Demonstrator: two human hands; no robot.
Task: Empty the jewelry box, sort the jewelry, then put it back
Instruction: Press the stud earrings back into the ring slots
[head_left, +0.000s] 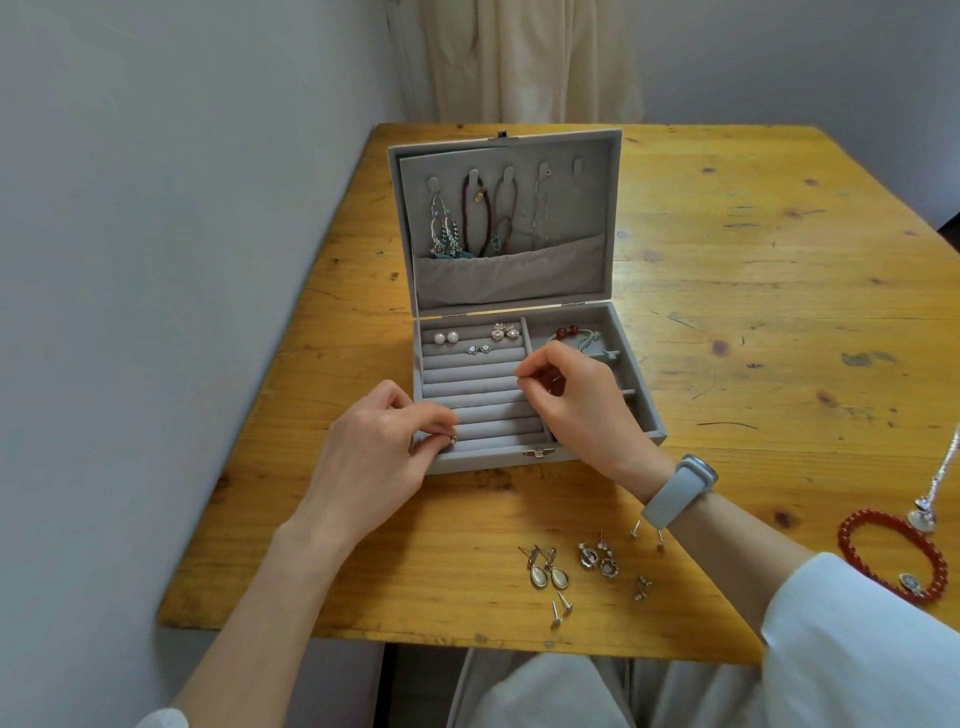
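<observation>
- Head view: my left hand (382, 447) pinches a small ring (452, 440) at the open jewelry box's (644, 410) front-left corner.
- My right hand (576, 400) hovers over the ring rolls, fingers (522, 375) pinched; contents unclear.
- Earrings (550, 569) lie on the worktop (779, 312) near me.

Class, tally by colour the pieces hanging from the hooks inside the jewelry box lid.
Silver with turquoise piece: 1
Dark red bead strand: 1
Thin dark cord: 1
Pale silver chain: 1
Total: 4
</observation>
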